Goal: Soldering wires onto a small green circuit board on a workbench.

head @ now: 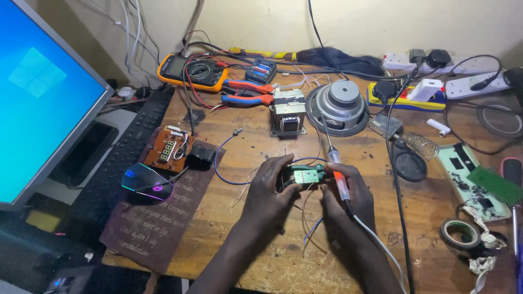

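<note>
My left hand (269, 188) grips the left side of a small green circuit board (306, 176) that rests on the wooden desk (250, 147). My right hand (348, 190) holds the other side of the board together with a soldering iron (336, 169). The iron has an orange and clear handle, its tip points up and away, and its white cord runs back past my wrist. Thin blue and white wires (226, 163) trail out from the board.
A monitor (38, 98), keyboard (125, 152) and lit mouse (146, 182) stand at the left. A brown display board (169, 148), yellow multimeter (192, 71), red pliers (248, 92), transformer (287, 111) and speaker (340, 106) lie behind. Power strips (436, 62), tape roll (457, 234) and boards sit right.
</note>
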